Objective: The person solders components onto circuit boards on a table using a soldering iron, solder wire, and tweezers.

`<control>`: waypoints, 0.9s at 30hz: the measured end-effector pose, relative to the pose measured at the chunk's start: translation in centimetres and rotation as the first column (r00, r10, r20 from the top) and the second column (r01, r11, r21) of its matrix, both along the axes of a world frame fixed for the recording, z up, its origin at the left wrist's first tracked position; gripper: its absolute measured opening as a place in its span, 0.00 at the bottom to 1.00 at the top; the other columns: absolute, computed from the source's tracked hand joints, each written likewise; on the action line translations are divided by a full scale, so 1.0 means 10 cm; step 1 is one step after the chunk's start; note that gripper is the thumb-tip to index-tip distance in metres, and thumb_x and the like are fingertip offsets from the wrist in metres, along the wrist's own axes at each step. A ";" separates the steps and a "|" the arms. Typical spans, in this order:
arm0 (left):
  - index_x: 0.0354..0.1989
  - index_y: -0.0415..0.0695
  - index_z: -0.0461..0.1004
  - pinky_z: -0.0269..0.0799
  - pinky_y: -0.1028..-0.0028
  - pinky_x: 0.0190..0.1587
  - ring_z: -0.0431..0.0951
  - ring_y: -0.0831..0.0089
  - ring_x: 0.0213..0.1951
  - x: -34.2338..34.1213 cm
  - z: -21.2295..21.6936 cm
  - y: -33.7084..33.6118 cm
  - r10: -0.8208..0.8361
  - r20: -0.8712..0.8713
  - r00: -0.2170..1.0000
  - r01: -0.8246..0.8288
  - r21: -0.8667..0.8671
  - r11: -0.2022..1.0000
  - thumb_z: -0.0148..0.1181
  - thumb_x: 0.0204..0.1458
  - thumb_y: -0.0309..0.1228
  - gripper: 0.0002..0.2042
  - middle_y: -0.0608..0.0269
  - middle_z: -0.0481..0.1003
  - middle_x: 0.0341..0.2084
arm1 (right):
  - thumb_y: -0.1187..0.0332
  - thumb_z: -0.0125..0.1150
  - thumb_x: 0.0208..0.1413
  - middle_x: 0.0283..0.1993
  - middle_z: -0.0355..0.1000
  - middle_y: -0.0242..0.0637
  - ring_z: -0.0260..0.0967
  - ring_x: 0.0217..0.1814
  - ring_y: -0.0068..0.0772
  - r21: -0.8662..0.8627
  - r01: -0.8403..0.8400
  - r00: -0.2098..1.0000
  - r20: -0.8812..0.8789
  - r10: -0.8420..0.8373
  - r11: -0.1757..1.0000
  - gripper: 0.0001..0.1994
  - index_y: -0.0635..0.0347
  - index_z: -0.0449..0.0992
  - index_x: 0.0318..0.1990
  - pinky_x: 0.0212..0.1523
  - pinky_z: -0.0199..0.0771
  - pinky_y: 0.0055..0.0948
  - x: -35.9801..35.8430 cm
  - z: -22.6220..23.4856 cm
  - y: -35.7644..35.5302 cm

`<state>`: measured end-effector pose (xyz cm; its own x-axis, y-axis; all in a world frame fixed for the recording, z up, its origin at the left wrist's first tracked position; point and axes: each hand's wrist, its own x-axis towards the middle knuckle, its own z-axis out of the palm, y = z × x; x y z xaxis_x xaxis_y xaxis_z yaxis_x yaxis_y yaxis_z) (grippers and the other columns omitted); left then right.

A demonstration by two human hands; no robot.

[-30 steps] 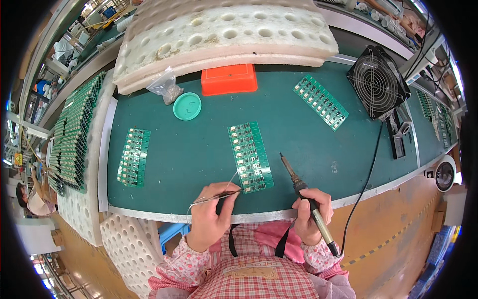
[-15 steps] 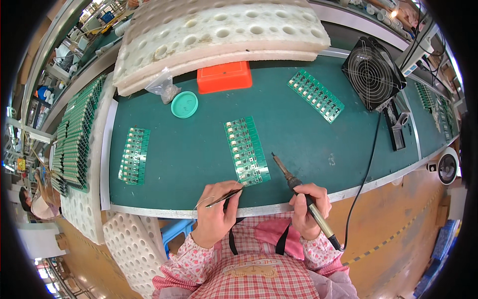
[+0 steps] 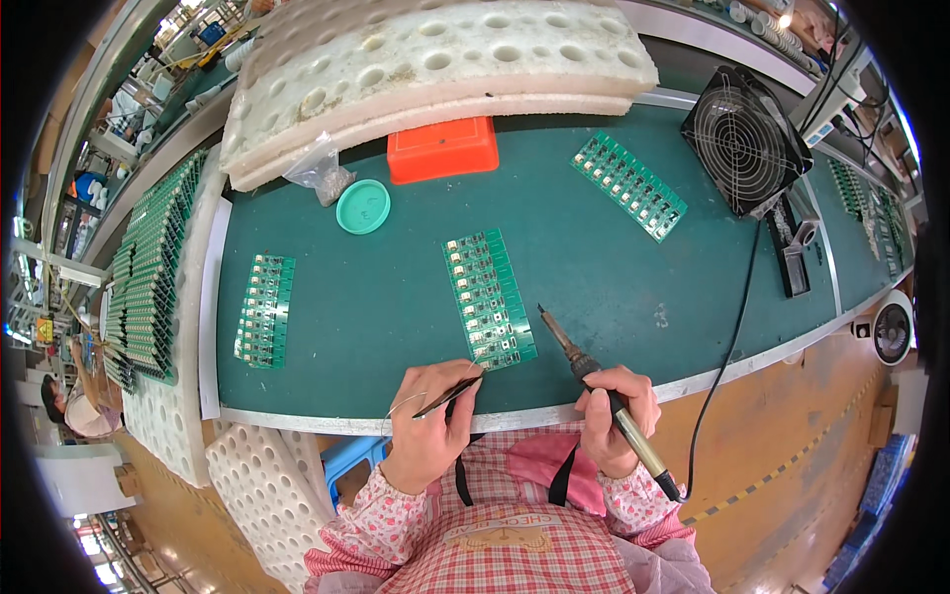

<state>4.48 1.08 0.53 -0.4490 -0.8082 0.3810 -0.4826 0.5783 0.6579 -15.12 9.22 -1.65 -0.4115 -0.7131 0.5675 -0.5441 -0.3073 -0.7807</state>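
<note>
My left hand (image 3: pixel 424 436) is closed on a pair of dark tweezers (image 3: pixel 447 397), whose tip reaches the near end of a green circuit board panel (image 3: pixel 489 297). A thin wire (image 3: pixel 401 401), which looks like solder, loops out from the same hand. In my right hand (image 3: pixel 623 406) is a soldering iron (image 3: pixel 645 453), gripped around its handle. The iron's tip points up and left, a little to the right of the panel and apart from it. Further panels lie on the green mat, one at the left (image 3: pixel 264 311) and one at the far right (image 3: pixel 629 186).
A turquoise lid (image 3: pixel 363 207), a clear bag (image 3: pixel 323 176) and a red tray (image 3: pixel 442 151) sit before stacked white foam (image 3: pixel 435 74). A black fan (image 3: pixel 742 144) and an iron stand (image 3: pixel 789 252) are at right. Many panels (image 3: pixel 153 272) stand in foam at left. The iron's cord (image 3: pixel 730 361) crosses the table edge.
Both hands keep nearly the same place and grip. The whole scene shifts slightly, as from a small head movement.
</note>
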 end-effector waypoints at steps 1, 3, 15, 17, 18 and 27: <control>0.39 0.39 0.79 0.74 0.67 0.41 0.79 0.59 0.38 0.00 0.00 0.00 -0.001 0.000 1.000 0.001 0.002 1.000 0.64 0.50 0.17 0.08 0.57 0.81 0.38 | 0.73 0.64 0.56 0.24 0.73 0.35 0.65 0.17 0.29 -0.002 -0.002 1.000 -0.003 0.002 1.000 0.07 0.64 0.75 0.39 0.21 0.65 0.28 0.00 0.00 0.00; 0.39 0.39 0.79 0.74 0.67 0.42 0.79 0.59 0.38 0.00 0.01 0.00 -0.001 0.000 1.000 0.001 0.004 1.000 0.64 0.50 0.17 0.08 0.57 0.81 0.38 | 0.72 0.64 0.56 0.23 0.72 0.34 0.65 0.17 0.29 -0.008 -0.004 1.000 0.012 0.004 1.000 0.07 0.64 0.75 0.39 0.21 0.65 0.29 0.00 -0.02 0.01; 0.39 0.40 0.79 0.74 0.68 0.42 0.80 0.59 0.38 -0.01 -0.01 0.00 0.008 -0.024 1.000 -0.007 0.024 1.000 0.65 0.49 0.17 0.09 0.58 0.81 0.37 | 0.69 0.61 0.61 0.23 0.74 0.35 0.71 0.20 0.31 -0.183 -0.238 0.934 0.228 0.277 0.954 0.08 0.65 0.73 0.39 0.24 0.73 0.32 0.02 0.18 0.07; 0.39 0.40 0.79 0.74 0.68 0.42 0.80 0.59 0.38 -0.01 0.00 0.00 0.013 -0.022 1.000 -0.012 0.029 1.000 0.65 0.49 0.17 0.09 0.58 0.81 0.37 | 0.69 0.62 0.61 0.23 0.75 0.36 0.72 0.21 0.32 -0.191 -0.267 0.933 0.195 0.303 0.944 0.08 0.65 0.73 0.39 0.25 0.75 0.33 0.03 0.21 0.04; 0.39 0.40 0.79 0.74 0.68 0.42 0.80 0.59 0.38 -0.01 0.00 0.00 0.013 -0.023 1.000 -0.013 0.026 1.000 0.65 0.49 0.17 0.09 0.58 0.81 0.37 | 0.69 0.62 0.61 0.24 0.76 0.36 0.73 0.21 0.33 -0.180 -0.301 0.925 0.185 0.333 0.936 0.08 0.65 0.73 0.39 0.25 0.76 0.34 0.02 0.22 0.03; 0.39 0.41 0.79 0.74 0.68 0.42 0.80 0.60 0.38 0.00 -0.01 0.00 0.015 -0.018 1.000 -0.015 0.018 1.000 0.65 0.48 0.17 0.10 0.59 0.81 0.37 | 0.69 0.63 0.60 0.24 0.76 0.37 0.72 0.20 0.34 -0.166 -0.297 0.932 0.167 0.323 0.940 0.08 0.64 0.72 0.39 0.23 0.76 0.33 0.05 0.20 0.02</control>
